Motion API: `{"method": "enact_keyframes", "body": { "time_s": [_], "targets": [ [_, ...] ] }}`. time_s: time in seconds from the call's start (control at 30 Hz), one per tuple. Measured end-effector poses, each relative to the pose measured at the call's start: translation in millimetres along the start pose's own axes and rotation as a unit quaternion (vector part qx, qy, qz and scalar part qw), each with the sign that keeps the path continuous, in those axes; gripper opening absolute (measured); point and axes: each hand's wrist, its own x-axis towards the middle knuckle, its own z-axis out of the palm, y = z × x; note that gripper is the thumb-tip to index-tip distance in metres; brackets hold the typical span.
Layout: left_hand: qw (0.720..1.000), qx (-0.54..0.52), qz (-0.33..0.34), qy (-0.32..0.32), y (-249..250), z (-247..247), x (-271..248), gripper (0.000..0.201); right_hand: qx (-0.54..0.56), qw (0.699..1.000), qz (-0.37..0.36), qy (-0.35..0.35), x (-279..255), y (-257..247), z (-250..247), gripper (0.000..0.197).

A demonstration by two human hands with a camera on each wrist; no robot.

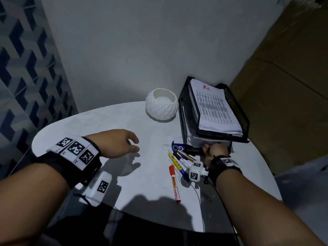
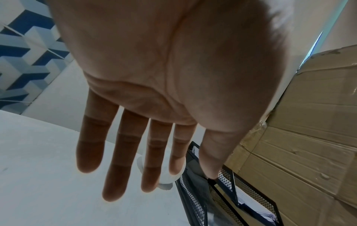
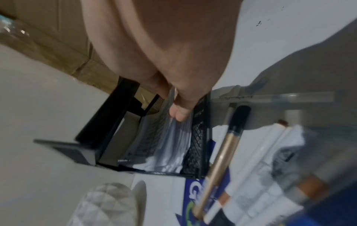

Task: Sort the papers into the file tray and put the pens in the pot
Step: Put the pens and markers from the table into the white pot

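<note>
At lower left of the head view, my left hand (image 1: 115, 142) hovers over the table (image 1: 88, 125), fingers straight and relaxed, holding nothing. At centre the white pot (image 1: 161, 106) stands empty, just left of the black mesh tray (image 1: 245, 119). Papers (image 1: 213, 107) already fill its top tier. Below, the pens (image 1: 179, 167) lie loose on the table in front of the tray. At lower right, my right hand (image 1: 213, 151) reaches into the lower tier; the right wrist view shows its fingers (image 3: 177, 113) on a stack of sheets there, though I cannot tell if they pinch it. My wrist hangs close over the pens, so drawing back could knock them rolling toward the table's edge.
</note>
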Motion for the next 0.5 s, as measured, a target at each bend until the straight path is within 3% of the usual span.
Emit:
{"method": "enact_keyframes", "body": {
  "time_s": [0.03, 0.07, 0.1, 0.13, 0.23, 0.3, 0.43, 0.5],
  "targets": [
    [1.000, 0.000, 0.000, 0.000, 0.4, -0.1, 0.0, 0.040, -0.097, 0.995, -0.020, 0.011, -9.2, 6.2, 0.1, 0.038],
    [1.000, -0.001, 0.001, 0.000, 0.7, -0.5, -0.5, 0.041, -0.109, 0.994, -0.006, 0.007, -12.4, 11.3, 3.7, 0.028],
    [1.000, -0.003, 0.002, 0.001, 1.0, -1.0, -1.2, 0.041, -0.080, 0.996, -0.012, -0.023, -19.1, 18.6, 5.8, 0.021],
    [1.000, -0.007, 0.004, 0.003, 1.5, -1.9, -2.2, 0.040, -0.127, 0.989, -0.050, -0.055, -26.6, 26.7, 7.7, 0.021],
    [0.999, -0.020, 0.013, 0.028, 1.7, -7.5, -5.6, 0.038, -0.274, 0.948, -0.069, -0.148, -52.6, 40.6, 24.7, 0.016],
    [0.998, -0.029, 0.014, 0.053, -0.7, -13.0, -7.0, 0.036, -0.310, 0.926, -0.082, -0.201, -69.7, 39.8, 44.7, 0.012],
    [0.992, -0.086, 0.000, 0.096, -10.9, -23.2, -6.2, 0.029, -0.361, 0.895, -0.127, -0.231, -83.6, 30.3, 102.3, 0.013],
    [0.987, -0.108, -0.004, 0.116, -15.1, -28.0, -5.6, 0.028, -0.393, 0.874, -0.175, -0.226, -77.6, 25.6, 130.5, 0.030]
  ]
}}
